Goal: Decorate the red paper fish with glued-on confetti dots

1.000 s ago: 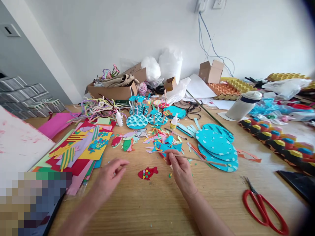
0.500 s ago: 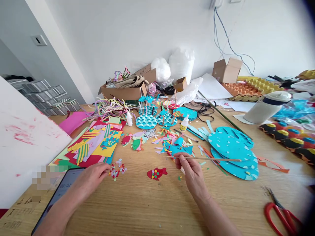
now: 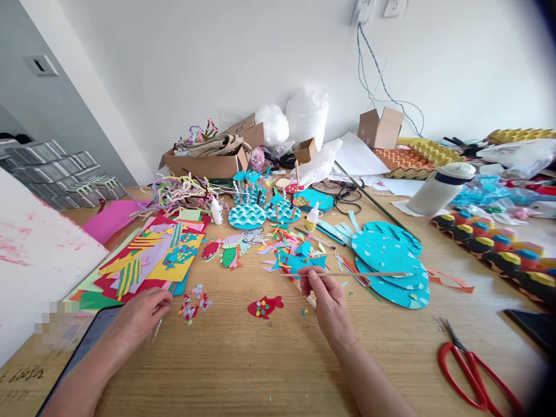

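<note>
A thin wooden stick (image 3: 369,274) lies level in my right hand (image 3: 328,301), pinched between thumb and fingers above the cut paper scraps. Another thin pale strip shows under that hand; I cannot tell if it is held. My left hand (image 3: 143,318) is low over the table beside the phone, its fingers curled together. Something clear and shiny shows just under its fingertips, too blurred to name. Right of it lies a pile of small coloured paper bits (image 3: 194,304). Between my hands rests a red paper fish (image 3: 266,307) with several coloured dots on its body.
Left are stacked coloured papers (image 3: 147,249) and a phone (image 3: 82,353). Glue bottles (image 3: 311,218) stand behind the scraps (image 3: 295,255). Blue card ovals (image 3: 391,260) lie right, red-handled scissors (image 3: 469,370) at front right, a white flask (image 3: 438,188) farther back.
My left hand has drawn back leftward from the paper bits, leaving a gap. My right hand keeps its hold on the stick. The whole view has shifted slightly to the right.
</note>
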A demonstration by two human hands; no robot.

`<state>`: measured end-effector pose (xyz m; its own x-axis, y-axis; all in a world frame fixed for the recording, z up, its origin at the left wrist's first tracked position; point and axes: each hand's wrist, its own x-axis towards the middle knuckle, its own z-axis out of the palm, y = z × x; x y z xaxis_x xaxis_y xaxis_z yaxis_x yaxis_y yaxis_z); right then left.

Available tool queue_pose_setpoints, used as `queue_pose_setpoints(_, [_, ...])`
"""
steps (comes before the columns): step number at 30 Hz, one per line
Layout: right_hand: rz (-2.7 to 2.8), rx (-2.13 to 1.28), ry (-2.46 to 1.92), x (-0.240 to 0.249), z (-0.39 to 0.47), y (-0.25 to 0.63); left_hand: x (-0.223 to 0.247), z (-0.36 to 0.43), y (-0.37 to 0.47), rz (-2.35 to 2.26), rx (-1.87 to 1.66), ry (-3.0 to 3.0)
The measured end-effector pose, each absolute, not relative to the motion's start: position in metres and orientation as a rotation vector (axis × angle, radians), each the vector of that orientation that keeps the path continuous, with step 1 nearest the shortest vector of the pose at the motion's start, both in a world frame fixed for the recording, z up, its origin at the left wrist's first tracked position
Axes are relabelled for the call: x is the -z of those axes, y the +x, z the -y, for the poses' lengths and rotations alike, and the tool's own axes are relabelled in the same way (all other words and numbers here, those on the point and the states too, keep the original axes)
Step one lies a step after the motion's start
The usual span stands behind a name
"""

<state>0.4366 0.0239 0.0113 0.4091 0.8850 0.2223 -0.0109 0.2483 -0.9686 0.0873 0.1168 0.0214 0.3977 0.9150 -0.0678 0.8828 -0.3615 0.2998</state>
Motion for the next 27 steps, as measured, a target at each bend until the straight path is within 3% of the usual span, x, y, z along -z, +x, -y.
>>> queue_pose_setpoints(14, [0.957,-0.774,-1.14,-0.01,-0.024,0.44,-0.047,-0.117,0.109,-1.592,-0.251,2.398])
queue_pose_setpoints(27, [0.962,-0.799,-1.124,-0.01,-0.022,0.44,-0.044,-0.128,0.11,-1.394,0.141,2.452])
